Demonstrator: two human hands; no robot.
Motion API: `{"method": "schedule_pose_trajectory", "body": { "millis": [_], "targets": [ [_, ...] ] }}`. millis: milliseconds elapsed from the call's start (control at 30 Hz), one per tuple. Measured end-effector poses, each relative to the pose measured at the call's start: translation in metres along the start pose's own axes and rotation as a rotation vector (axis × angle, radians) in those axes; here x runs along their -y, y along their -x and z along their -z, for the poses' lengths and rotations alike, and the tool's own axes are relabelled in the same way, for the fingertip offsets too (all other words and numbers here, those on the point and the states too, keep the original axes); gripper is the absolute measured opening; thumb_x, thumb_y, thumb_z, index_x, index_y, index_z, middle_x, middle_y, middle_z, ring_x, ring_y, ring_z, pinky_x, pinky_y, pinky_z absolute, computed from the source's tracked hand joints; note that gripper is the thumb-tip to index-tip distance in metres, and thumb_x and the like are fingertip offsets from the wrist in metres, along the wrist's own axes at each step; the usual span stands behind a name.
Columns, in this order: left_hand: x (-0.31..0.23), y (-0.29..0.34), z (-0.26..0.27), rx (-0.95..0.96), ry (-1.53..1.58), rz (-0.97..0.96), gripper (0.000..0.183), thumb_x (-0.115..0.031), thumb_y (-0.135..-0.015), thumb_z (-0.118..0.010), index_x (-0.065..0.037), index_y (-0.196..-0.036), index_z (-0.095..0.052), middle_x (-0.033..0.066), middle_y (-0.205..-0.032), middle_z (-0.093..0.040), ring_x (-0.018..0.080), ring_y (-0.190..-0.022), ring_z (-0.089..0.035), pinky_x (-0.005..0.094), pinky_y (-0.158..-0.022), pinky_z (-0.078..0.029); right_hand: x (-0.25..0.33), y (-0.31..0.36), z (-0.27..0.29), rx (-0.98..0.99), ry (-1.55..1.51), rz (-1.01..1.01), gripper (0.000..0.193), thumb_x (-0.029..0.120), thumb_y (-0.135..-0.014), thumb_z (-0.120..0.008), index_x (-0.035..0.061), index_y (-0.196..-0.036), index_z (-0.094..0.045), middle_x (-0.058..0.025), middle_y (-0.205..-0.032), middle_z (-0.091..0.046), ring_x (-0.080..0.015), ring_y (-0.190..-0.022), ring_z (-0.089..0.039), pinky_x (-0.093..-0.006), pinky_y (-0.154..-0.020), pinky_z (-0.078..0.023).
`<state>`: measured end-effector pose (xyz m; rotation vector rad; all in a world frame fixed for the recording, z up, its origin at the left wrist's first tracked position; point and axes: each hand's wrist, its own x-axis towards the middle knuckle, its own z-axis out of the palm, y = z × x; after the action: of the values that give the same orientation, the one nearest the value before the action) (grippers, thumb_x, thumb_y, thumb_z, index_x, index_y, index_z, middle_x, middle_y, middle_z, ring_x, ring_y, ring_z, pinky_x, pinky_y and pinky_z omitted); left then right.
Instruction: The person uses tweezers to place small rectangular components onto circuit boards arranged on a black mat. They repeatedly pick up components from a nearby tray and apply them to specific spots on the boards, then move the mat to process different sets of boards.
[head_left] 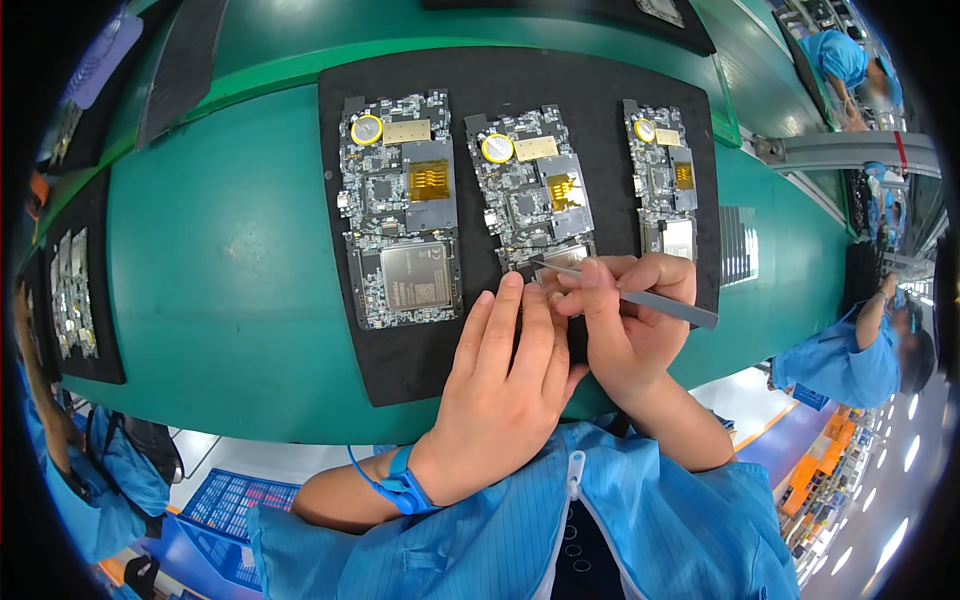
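On a black mat (400, 372) lie three circuit boards, each with a round coin cell and an amber tape patch. The middle circuit board (524, 200) is tilted slightly, and its lower end is partly hidden by my hands. My left hand (505, 385) lies flat with its fingers stretched over that lower end. In my right hand (635, 330) is a pair of grey tweezers (665, 304), its thin tip over the board's lower part near the silver module. The left circuit board (385, 215) and the right circuit board (657, 190) stand apart from both hands.
Beneath the mat is a green tabletop (225, 270). Another black mat with boards (73, 290) is at the far left. Clear strips (738, 245) lie right of the mat. A blue basket (235, 505) is below the table edge. Co-workers in blue (840, 360) sit on both sides.
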<state>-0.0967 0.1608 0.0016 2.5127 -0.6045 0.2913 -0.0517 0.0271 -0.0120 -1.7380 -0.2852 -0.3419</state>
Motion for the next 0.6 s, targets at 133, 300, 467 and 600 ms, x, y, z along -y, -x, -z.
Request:
{"method": "schedule_pose_trajectory", "body": {
  "millis": [133, 300, 467, 600],
  "targets": [
    [-0.001, 0.000, 0.002, -0.007, -0.034, 0.002, 0.048, -0.024, -0.070, -0.071, 0.007, -0.105, -0.061, 0.0233, -0.112, -0.055, 0.0384, -0.112, -0.051, 0.0490, -0.096, -0.041, -0.002, 0.003, -0.002, -0.011, 0.153, 0.080, 0.021, 0.000, -0.083, -0.065, 0.0025, -0.084, -0.044, -0.0104, -0.073, -0.063, -0.0096, -0.059, -0.064, -0.0208, -0.052, -0.050],
    [-0.003, -0.003, 0.008, 0.052, -0.062, -0.004, 0.049, -0.025, -0.072, -0.069, 0.006, -0.108, -0.059, 0.0219, -0.113, -0.055, 0.0372, -0.113, -0.050, 0.0499, -0.098, -0.037, 0.003, 0.003, 0.007, 0.040, 0.252, 0.099, 0.021, -0.002, -0.083, -0.064, 0.0024, -0.087, -0.044, -0.0070, -0.067, -0.060, -0.0102, -0.052, -0.060, -0.0212, -0.048, -0.049],
    [-0.014, -0.020, 0.026, 0.236, -0.108, 0.011, 0.053, -0.031, -0.075, -0.067, 0.007, -0.110, -0.057, 0.0222, -0.114, -0.052, 0.0369, -0.113, -0.047, 0.0496, -0.099, -0.033, 0.031, -0.015, 0.068, -0.306, -0.418, -0.227, 0.016, 0.007, -0.091, -0.056, 0.0043, -0.094, -0.041, -0.0091, -0.065, -0.057, -0.0114, -0.052, -0.059, -0.0228, -0.046, -0.047],
    [-0.030, -0.056, 0.029, 0.257, -0.059, -0.057, 0.052, -0.029, -0.073, -0.070, 0.008, -0.106, -0.054, 0.0247, -0.114, -0.049, 0.0381, -0.106, -0.048, 0.0448, -0.088, -0.041, -0.005, -0.036, 0.181, -0.551, -0.232, -0.292, 0.015, 0.016, -0.093, -0.056, 0.0062, -0.092, -0.045, -0.0109, -0.068, -0.061, -0.0110, -0.049, -0.055, -0.0199, -0.044, -0.042]
  ]
}}
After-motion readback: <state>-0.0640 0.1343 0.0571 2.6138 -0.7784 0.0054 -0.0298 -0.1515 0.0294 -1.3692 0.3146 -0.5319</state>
